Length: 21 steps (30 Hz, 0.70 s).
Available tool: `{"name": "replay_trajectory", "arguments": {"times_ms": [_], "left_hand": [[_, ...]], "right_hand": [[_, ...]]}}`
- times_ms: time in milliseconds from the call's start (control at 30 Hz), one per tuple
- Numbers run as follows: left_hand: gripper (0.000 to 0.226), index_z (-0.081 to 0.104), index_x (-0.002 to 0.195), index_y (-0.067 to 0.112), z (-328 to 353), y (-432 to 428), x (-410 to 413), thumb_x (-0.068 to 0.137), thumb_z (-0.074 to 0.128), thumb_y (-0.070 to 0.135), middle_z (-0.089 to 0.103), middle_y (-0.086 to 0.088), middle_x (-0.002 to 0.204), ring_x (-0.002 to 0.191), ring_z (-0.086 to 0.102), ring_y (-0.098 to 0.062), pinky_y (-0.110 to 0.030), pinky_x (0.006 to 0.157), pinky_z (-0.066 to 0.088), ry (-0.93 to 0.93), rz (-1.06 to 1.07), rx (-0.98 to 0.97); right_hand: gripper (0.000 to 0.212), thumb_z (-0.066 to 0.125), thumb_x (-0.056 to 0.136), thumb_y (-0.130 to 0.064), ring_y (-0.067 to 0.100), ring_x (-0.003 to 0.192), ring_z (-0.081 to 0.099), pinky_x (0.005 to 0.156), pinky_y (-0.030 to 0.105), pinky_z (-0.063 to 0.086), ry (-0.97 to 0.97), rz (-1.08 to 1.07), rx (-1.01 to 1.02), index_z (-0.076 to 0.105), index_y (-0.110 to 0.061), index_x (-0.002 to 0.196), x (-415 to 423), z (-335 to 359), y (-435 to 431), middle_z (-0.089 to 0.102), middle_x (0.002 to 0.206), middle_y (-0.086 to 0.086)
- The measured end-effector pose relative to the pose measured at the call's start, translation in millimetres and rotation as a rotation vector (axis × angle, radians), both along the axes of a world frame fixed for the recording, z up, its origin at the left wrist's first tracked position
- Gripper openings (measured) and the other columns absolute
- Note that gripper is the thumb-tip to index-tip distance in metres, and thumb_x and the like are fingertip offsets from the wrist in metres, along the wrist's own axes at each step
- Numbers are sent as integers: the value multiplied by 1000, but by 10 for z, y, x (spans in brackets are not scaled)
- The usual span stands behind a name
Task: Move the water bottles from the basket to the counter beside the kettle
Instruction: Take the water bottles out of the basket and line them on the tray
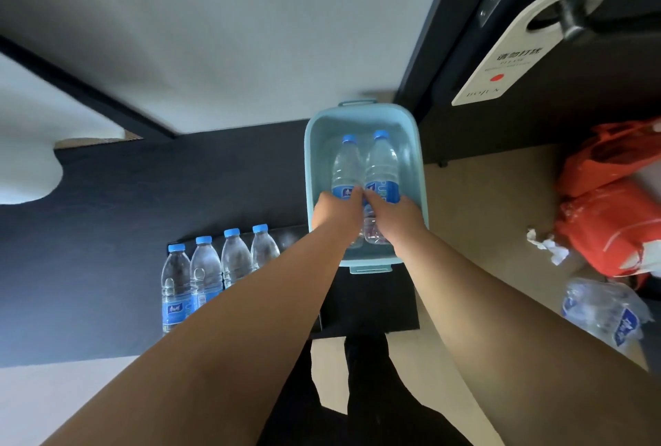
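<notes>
A light blue basket [314, 145] stands on a dark stand below me. Two clear water bottles with blue caps lie side by side in it. My left hand [336, 213] wraps around the left bottle [346, 166] at its blue label. My right hand [395, 215] wraps around the right bottle [383, 163] in the same place. Both arms reach down into the basket. Several more bottles [205, 274] stand upright in a row on the dark counter to the left. No kettle is in view.
A black door with a handle and a white hanging sign [500, 52] is at upper right. Orange plastic bags [615, 209], crumpled white paper [547, 245] and a clear wrapper with bottles [601, 309] lie on the tan floor at right.
</notes>
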State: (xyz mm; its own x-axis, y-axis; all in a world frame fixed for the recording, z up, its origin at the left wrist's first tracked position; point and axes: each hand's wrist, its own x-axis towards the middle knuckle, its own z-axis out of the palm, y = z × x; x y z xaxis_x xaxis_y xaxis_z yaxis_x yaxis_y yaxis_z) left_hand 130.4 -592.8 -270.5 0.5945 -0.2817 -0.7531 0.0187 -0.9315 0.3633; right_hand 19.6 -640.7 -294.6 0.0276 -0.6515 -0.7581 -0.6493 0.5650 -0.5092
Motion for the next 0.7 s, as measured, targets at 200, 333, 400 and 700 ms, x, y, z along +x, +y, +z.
{"name": "replay_trajectory", "arguments": {"times_ms": [200, 333, 400, 700], "left_hand": [[52, 60, 94, 21, 444, 154, 83, 85, 54, 72, 66, 3, 78, 62, 63, -16, -28, 50, 42, -67, -36, -74], [53, 62, 88, 21, 661, 396, 195, 84, 58, 73, 65, 4, 72, 57, 63, -13, -26, 49, 42, -47, -29, -138], [52, 61, 89, 22, 731, 569, 249, 83, 61, 73, 65, 5, 73, 57, 62, -11, -25, 48, 40, -53, -20, -160], [55, 61, 91, 20, 748, 1495, 521, 71, 61, 72, 65, 3, 73, 56, 62, -14, -26, 48, 48, -36, 76, -127]], "right_hand": [[40, 70, 91, -66, 22, 82, 77, 83, 45, 66, -76, 11, -64, 68, -26, 100, 43, 522, 80, 78, 95, 3], [50, 66, 92, -67, 22, 89, 75, 89, 47, 65, -107, 70, -84, 63, -24, 118, 61, 784, 251, 74, 102, 1], [53, 66, 92, -67, 22, 90, 75, 88, 48, 65, -126, 105, -88, 61, -24, 122, 91, 872, 379, 73, 103, 0], [50, 71, 89, -66, 22, 81, 75, 74, 39, 62, -124, 333, -73, 63, -24, 115, 366, 927, 1104, 74, 96, -1]]}}
